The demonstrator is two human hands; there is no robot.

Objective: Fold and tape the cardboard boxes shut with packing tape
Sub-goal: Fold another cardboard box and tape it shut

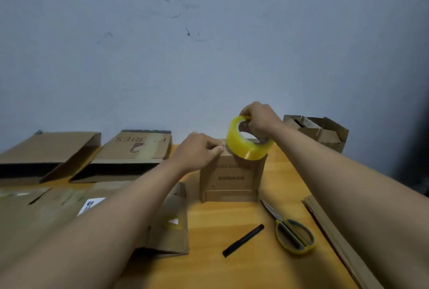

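Note:
A small brown cardboard box (229, 177) stands on the wooden table (232, 270) in front of me. My right hand (260, 119) grips a yellowish roll of packing tape (249, 147) with fingers through its core, held tilted over the box's top. My left hand (199, 149) pinches what looks like the free tape end at the box's top left edge, right beside the roll. The box's top is mostly hidden by the roll and my hands.
Scissors (292, 233) with yellow-grey handles and a black marker (243, 240) lie near the box. Two open cartons (46, 156) (137, 154) sit at the left back, flattened cardboard (46, 219) lies under my left arm, another open box (318, 131) stands at the right back, and a cardboard sheet (336, 242) lies on the right.

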